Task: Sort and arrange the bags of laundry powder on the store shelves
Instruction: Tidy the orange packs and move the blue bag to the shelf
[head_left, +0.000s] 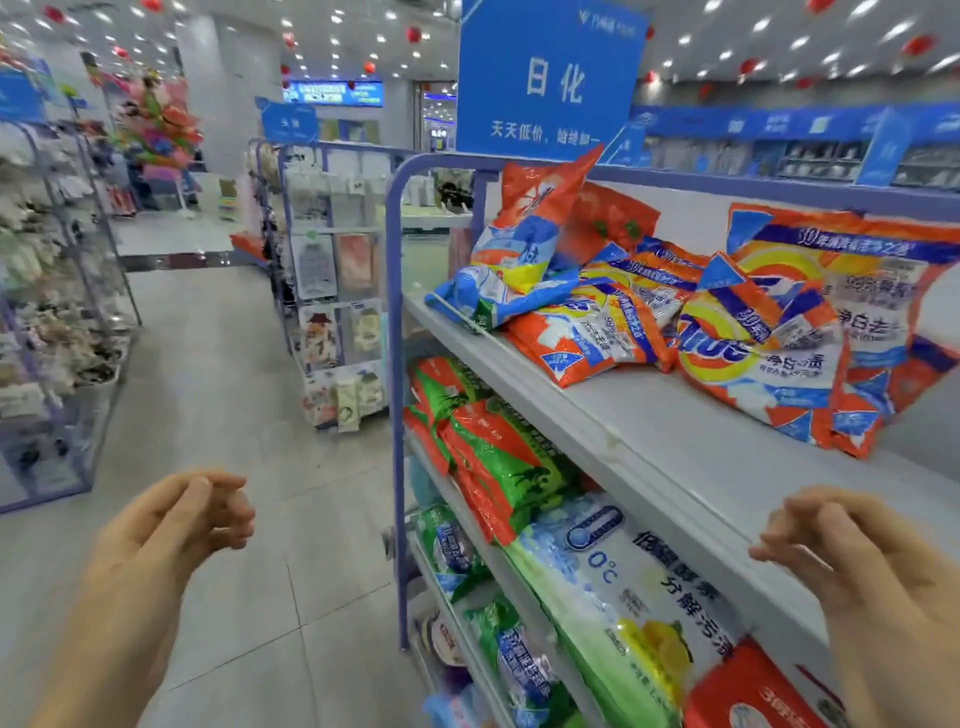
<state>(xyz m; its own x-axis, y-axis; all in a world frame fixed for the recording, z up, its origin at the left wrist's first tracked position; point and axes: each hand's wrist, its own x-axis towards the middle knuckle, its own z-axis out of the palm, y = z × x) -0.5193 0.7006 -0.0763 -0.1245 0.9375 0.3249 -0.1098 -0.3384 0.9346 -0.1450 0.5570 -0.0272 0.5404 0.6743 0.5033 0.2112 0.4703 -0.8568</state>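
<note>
Sorting appears barely begun: orange laundry powder bags (727, 322) lie jumbled, untouched, on the top shelf (649, 436); left hand (171, 525) and right hand (841, 551) hover below it, each grip loosely curled, empty.

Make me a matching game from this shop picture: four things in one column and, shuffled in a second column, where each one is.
Things
1. blue sign
2. orange bags
3. green-and-red bags
4. left hand

Places
A. over the floor, holding nothing
B. heaped loosely on the top shelf
C. mounted above everything else
D. one level below the top shelf

Pairs: 1-C, 2-B, 3-D, 4-A
</note>
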